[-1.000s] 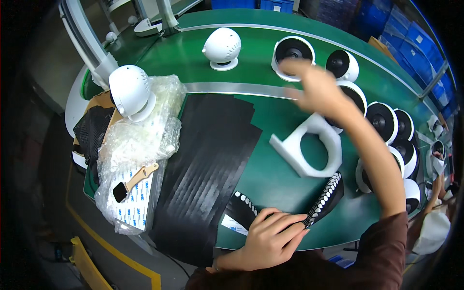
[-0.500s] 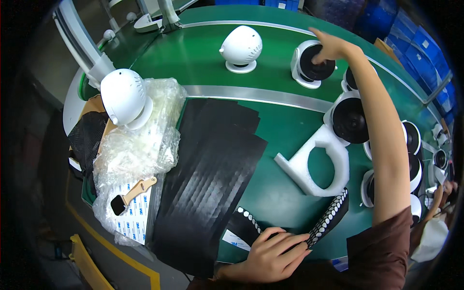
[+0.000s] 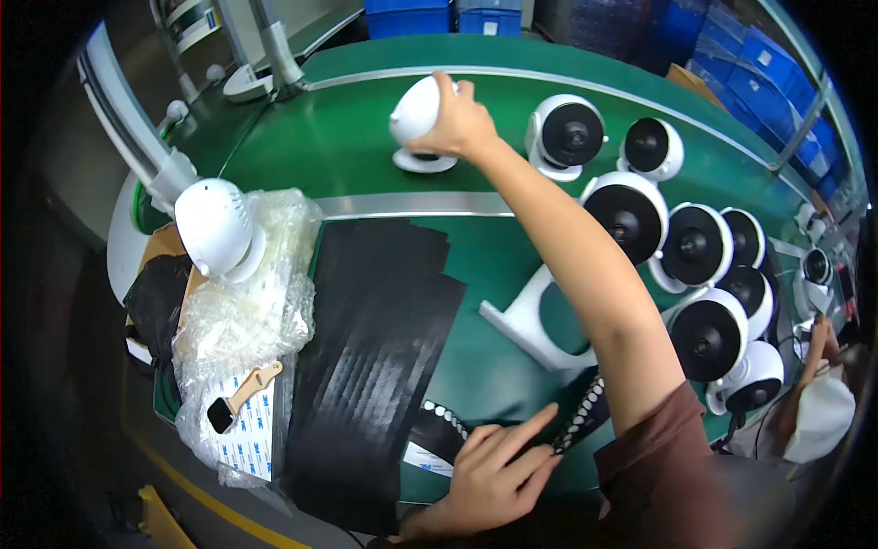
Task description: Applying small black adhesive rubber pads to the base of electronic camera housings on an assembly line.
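My right hand (image 3: pixel 459 121) reaches far across the table and wraps round a white rounded device (image 3: pixel 416 112) on a disc base. Its black front is turned away, so I cannot tell its exact kind. My left hand (image 3: pixel 498 476) lies low at the near edge, fingers stretched and apart, holding nothing visible. Beside those fingers is a black strip (image 3: pixel 599 423) with a row of white dots. Another dotted black strip (image 3: pixel 441 428) lies left of the hand, partly over a white label (image 3: pixel 428 460). My right forearm hides part of a white foam frame (image 3: pixel 526 331).
Black sheets (image 3: pixel 366 366) overlap left of centre. Crumpled clear plastic wrap (image 3: pixel 242 320) holds a wristwatch (image 3: pixel 221 414) and another white device (image 3: pixel 212 224). Several black-faced devices (image 3: pixel 695 242) crowd the right. A metal rail (image 3: pixel 412 205) crosses the table. A person (image 3: pixel 814 412) works far right.
My right hand has left a black-faced device and moved left onto the white rounded device. The left hand's fingers have straightened and spread. The whole view has shifted a little.
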### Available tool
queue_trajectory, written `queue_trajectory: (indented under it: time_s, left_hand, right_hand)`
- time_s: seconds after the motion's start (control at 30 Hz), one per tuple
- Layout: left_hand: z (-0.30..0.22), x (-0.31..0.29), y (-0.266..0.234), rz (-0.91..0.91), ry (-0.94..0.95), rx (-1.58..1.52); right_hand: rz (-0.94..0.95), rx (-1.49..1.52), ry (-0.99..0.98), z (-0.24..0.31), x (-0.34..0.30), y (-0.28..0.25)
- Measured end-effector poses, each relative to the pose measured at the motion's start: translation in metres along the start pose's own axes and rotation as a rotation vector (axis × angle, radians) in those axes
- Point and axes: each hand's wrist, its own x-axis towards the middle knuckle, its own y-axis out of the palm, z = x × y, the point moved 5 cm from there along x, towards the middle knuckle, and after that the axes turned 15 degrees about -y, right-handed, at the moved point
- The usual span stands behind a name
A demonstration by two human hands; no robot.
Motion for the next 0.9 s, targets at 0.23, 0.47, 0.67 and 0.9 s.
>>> queue_trajectory:
  time_s: [0.23,0.47,0.67,0.9]
  left_hand:
    - [-0.017,-0.003,-0.001,-0.064,0.010,0.202]
    - [-0.035,-0.023,-0.024,0.218,0.047,0.006]
    - [-0.028,-0.025,-0.007,0.267,0.067,0.041]
    - [-0.030,-0.017,-0.005,0.168,0.075,0.034]
  right_hand:
    - [0.249,0.759,0.123,0.057,-0.069,-0.087]
    - [0.635,0.830,0.262,0.026,-0.166,-0.130]
    - [0.493,0.701,0.407,-0.010,-0.190,-0.134]
    - [0.622,0.682,0.374,0.003,-0.213,-0.130]
